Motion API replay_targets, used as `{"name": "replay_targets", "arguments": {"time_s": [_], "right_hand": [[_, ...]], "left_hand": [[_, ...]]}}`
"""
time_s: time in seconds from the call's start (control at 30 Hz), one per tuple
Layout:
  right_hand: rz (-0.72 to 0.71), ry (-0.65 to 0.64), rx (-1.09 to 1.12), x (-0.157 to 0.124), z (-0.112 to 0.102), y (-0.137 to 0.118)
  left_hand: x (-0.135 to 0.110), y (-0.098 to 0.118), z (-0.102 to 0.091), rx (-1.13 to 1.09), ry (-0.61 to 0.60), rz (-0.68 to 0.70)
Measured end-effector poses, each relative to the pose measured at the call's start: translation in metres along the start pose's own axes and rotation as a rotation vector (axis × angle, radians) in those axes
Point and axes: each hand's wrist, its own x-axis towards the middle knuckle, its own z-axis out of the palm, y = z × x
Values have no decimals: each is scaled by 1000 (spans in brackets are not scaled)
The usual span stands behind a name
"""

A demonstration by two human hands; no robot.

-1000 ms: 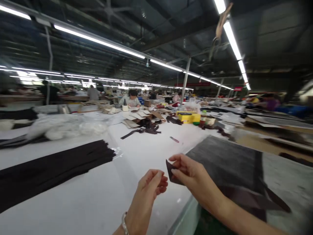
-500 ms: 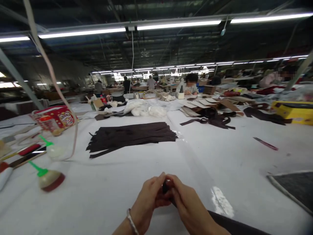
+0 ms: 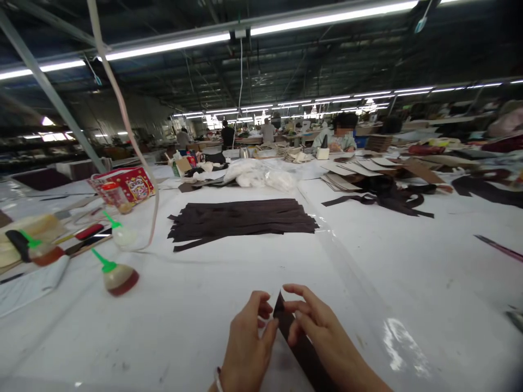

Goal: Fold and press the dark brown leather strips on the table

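Observation:
A dark brown strip (image 3: 304, 354) runs from the bottom edge up between my two hands, its end rising to a pointed, folded tip. My right hand (image 3: 322, 332) holds the strip near that end, with its index finger stretched out beside the tip. On the other side, my left hand (image 3: 251, 340) has its thumb and fingers apart. Its thumb tip is at the strip's left edge, and no grip shows there. Beyond my hands, a flat pile of similar dark brown strips (image 3: 245, 218) lies on the white table (image 3: 196, 310).
Squeeze bottles with green nozzles, one of them with reddish liquid (image 3: 120, 279), stand at left. Behind them are a red bag (image 3: 141, 185) and a hanging cable (image 3: 126, 122). Clear plastic (image 3: 261, 175), boards (image 3: 351, 173) and loose strips (image 3: 388, 196) lie farther back. A co-worker (image 3: 337, 136) sits opposite.
My hands have moved apart from their close pinch around the strip's end, and the left fingers have opened. The folded tip now shows. The scene has shifted rightward in view.

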Motion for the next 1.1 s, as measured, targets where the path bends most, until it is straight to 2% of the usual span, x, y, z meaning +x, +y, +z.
{"name": "replay_targets", "arguments": {"time_s": [0.1,0.23,0.3,0.37,0.47,0.5,0.6,0.67,0.87,1.1], "right_hand": [[21,-20,118,1,1,3],[4,-24,113,0,-2,0],[-57,8,-1,-1,-7,-4],[-152,92,-171,-1,-14,-9],[-204,174,-332,2,-19,-9],[-179,136,-327,4,-19,-6],[-90,-113,-185,9,-9,4],[-72,-191,-81,11,1,9],[-50,-164,3,11,15,7],[-66,-117,-161,15,8,8]], "left_hand": [[-3,-4,7,188,29,127],[-2,-5,15,171,97,168],[0,-3,16,115,112,129],[1,-1,14,13,77,48],[2,-1,10,-244,9,-85],[2,-2,9,-328,-7,-115],[2,-6,9,-493,-41,-183],[2,-9,8,-529,-58,-215],[-2,-12,2,-490,-38,-211],[-1,-16,-15,-477,-50,-262]]}}
